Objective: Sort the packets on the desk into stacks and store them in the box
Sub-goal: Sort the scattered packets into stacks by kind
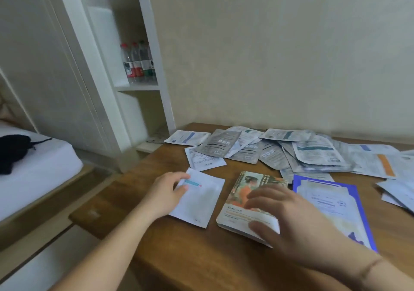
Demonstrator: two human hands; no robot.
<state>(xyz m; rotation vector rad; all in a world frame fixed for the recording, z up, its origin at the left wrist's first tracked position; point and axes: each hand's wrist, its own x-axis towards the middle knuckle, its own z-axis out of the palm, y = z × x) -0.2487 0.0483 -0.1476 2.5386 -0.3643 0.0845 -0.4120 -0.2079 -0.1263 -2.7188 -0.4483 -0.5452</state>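
Note:
A loose heap of grey and white packets (280,152) covers the back of the wooden desk (190,252). Nearer me lie a white packet (201,201), a stack of packets with a painted figure on top (246,192) and a blue-edged packet (331,201). My left hand (165,192) rests on the white packet's left edge, thumb and fingers pinching its top corner. My right hand (289,217) lies flat with spread fingers on the picture stack, thumb at its near edge. No box is in view.
More white packets, one with an orange stripe (385,165), spread along the desk's right side. A white shelf unit with several bottles (139,60) stands left of the desk. A bed with a black item (13,152) is at far left.

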